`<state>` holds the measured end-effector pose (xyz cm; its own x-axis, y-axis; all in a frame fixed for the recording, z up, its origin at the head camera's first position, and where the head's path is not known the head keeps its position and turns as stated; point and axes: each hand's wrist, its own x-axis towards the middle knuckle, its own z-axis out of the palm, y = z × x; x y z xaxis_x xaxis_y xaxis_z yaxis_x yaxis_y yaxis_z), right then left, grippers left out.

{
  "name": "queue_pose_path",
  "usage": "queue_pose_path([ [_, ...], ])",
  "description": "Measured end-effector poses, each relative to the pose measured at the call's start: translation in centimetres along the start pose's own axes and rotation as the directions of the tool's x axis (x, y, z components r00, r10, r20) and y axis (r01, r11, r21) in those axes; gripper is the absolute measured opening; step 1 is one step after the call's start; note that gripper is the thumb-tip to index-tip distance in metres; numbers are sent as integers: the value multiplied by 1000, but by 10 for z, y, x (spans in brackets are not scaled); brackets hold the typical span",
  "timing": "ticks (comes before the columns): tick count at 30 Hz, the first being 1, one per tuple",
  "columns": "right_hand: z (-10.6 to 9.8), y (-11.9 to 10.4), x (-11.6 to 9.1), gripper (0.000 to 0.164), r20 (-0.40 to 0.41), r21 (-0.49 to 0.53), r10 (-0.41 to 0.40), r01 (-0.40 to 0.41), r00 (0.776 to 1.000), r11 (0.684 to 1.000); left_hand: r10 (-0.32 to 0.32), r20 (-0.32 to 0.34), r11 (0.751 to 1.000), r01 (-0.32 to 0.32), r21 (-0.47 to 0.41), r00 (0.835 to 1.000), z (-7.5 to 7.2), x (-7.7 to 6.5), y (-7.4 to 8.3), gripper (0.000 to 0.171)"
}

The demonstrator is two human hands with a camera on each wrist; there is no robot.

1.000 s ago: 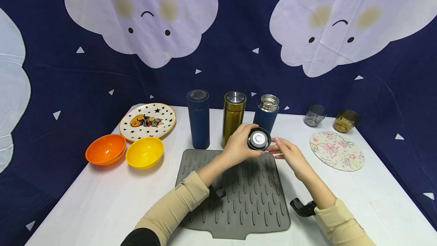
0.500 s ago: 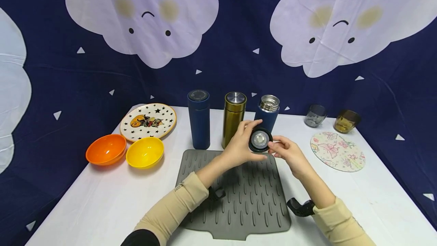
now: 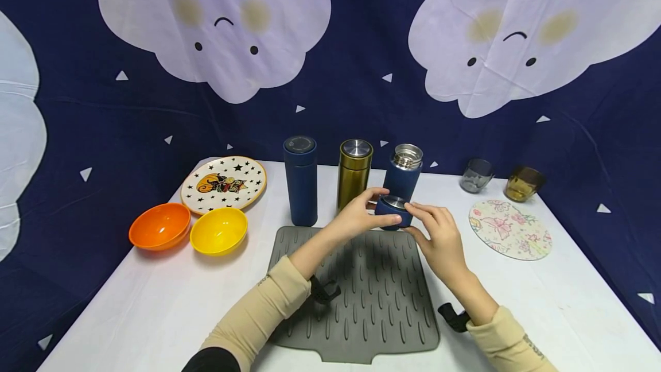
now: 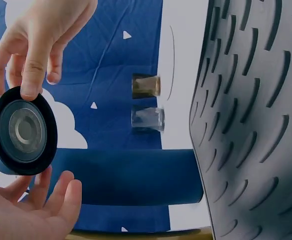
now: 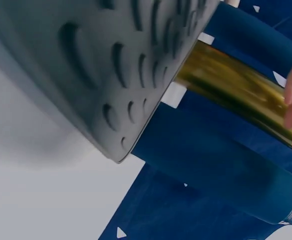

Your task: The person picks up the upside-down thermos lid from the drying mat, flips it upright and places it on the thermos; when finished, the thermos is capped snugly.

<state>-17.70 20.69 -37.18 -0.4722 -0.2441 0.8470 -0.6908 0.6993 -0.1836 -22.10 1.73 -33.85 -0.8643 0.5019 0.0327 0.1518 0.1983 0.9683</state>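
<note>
Between both hands, a blue thermos lid [image 3: 395, 202] with a shiny metal top is held above the far end of the drying mat [image 3: 361, 297]. My left hand [image 3: 361, 214] has its thumb in front of the lid and index finger behind it. From the other side, my right hand [image 3: 439, 237] pinches the lid between thumb and fingers. The left wrist view shows the underside of the lid [image 4: 26, 132], with the right thumb on its rim and left fingers at its lower edge. Just behind stands a lidless blue thermos [image 3: 403, 179], its steel neck bare.
A gold thermos [image 3: 353, 182] and a taller blue thermos [image 3: 301, 188] stand left of the lidless one. Orange [image 3: 160, 227] and yellow [image 3: 219, 231] bowls and a patterned plate [image 3: 224, 183] are at left. Two small glasses [image 3: 476, 175] and a floral round mat [image 3: 510, 229] lie right.
The lid has turned from showing its underside to showing its metal top in the head view. The right hand has moved in and now grips it; the bottles have stayed put.
</note>
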Motion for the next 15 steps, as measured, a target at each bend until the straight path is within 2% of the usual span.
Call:
queue_pose_path([
  [3,2,0,-1,36,-53,-57,-100,97,994,994,8,7,1000,-8,-18,1000,2,0,0,71],
  [7,3,0,-1,37,-91,-102,-160,151,983,983,47,-10,999,-47,13,999,5,1,-3,71],
  [9,3,1,-1,37,-100,-104,-162,152,982,983,64,-21,998,-63,25,998,6,2,-2,68],
  [12,4,5,-2,42,-102,-91,-116,106,988,990,104,-46,994,-103,26,993,8,5,0,63],
  [15,7,12,1,57,-64,-14,47,-48,997,999,174,-108,984,-170,49,979,7,10,9,64],
])
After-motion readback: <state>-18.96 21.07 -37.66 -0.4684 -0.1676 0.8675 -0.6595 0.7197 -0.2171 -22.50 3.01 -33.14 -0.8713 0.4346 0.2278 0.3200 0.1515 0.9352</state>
